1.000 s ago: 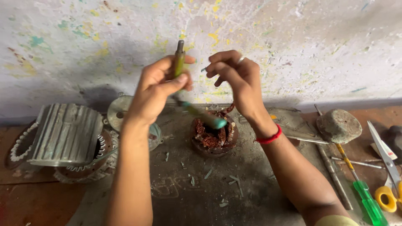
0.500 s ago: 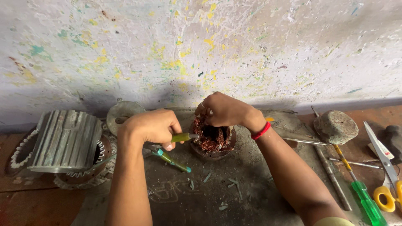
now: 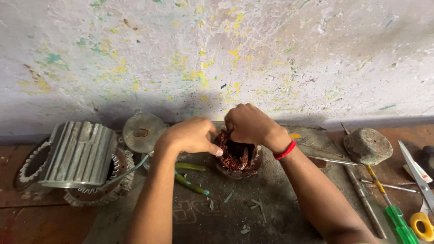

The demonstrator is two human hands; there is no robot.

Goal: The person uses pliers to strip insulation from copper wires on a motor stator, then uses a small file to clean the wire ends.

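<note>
**Both hands on a small copper coil at the desk**

Far left on the desk (image 3: 280, 212) stands a ribbed metal housing (image 3: 79, 153), with a round metal disc (image 3: 143, 132) just right of it. The left hand (image 3: 190, 135) rests against the left side of the copper coil (image 3: 238, 158), fingers curled, thumb tip touching its rim. Two green sticks (image 3: 192, 176) lie just below that hand. The right hand (image 3: 251, 124) covers the coil's top, fingers bent down into the windings. Further right lie a stone (image 3: 367, 145), a green screwdriver (image 3: 393, 212) and scissors (image 3: 420, 185).
</note>
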